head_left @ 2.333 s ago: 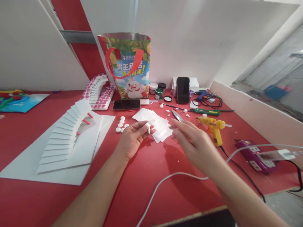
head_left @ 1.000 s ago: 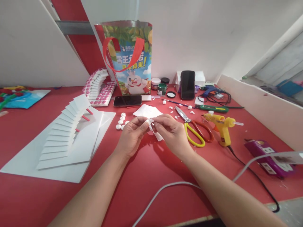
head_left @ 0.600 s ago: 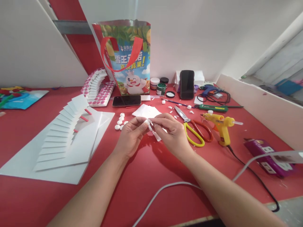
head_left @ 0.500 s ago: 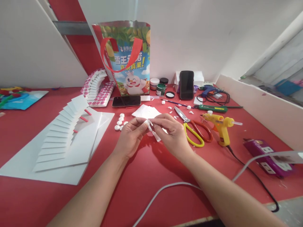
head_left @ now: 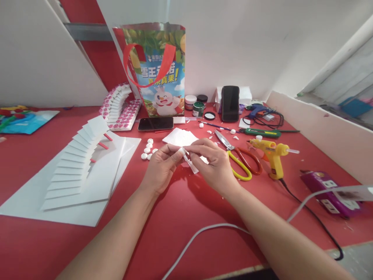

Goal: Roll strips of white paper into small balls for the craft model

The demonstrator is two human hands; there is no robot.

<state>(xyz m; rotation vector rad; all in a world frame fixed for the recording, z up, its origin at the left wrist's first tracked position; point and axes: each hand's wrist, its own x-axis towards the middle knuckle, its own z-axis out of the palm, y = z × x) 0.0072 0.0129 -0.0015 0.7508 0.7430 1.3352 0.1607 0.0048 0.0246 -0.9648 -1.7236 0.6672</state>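
Note:
A narrow white strip point(head_left: 190, 164), apparently paper, hangs from between my two hands over the red table. My left hand point(head_left: 163, 165) pinches its rolled upper end between thumb and forefinger. Close against it, my right hand point(head_left: 212, 163) has its fingers closed on the same strip; the fingertips partly hide the grip. Several small white rolled rosettes point(head_left: 147, 150) lie just left of my left hand. Behind my fingers sits a stack of white paper sheets point(head_left: 179, 137).
At right lie scissors point(head_left: 240, 163), a yellow glue gun point(head_left: 271, 153), a green screwdriver-like tool point(head_left: 262, 133) and a purple box point(head_left: 329, 194). A fanned white staircase model point(head_left: 70, 163) stands left. Behind are a gift bag point(head_left: 163, 77), phone point(head_left: 155, 123) and paint jars point(head_left: 198, 109). A white cable point(head_left: 204, 229) crosses in front.
Both hands stay almost in place, still pinching the white strip. The view has shifted very slightly; nothing else has visibly moved.

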